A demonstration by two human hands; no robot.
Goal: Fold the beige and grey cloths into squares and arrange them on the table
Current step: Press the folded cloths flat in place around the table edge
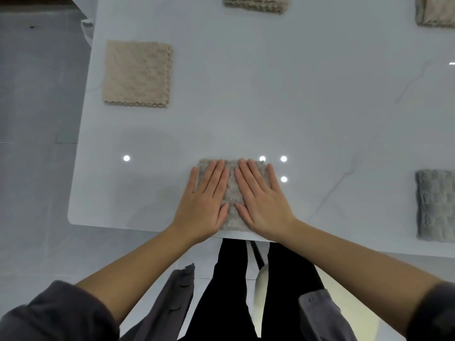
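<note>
A folded grey cloth (232,193) lies near the front edge of the white table (295,107). My left hand (205,200) and my right hand (261,200) both press flat on it, fingers straight, side by side, covering most of it. A folded beige square (137,73) lies at the left of the table. Two more folded beige cloths sit at the far edge, one in the middle (256,3) and one at the right (434,11). A folded grey cloth (435,205) lies at the right edge of view.
The table's front edge runs just below my wrists, and its left corner (71,221) is rounded. Grey floor tiles lie to the left. Ceiling lights reflect as bright dots on the tabletop around the cloth.
</note>
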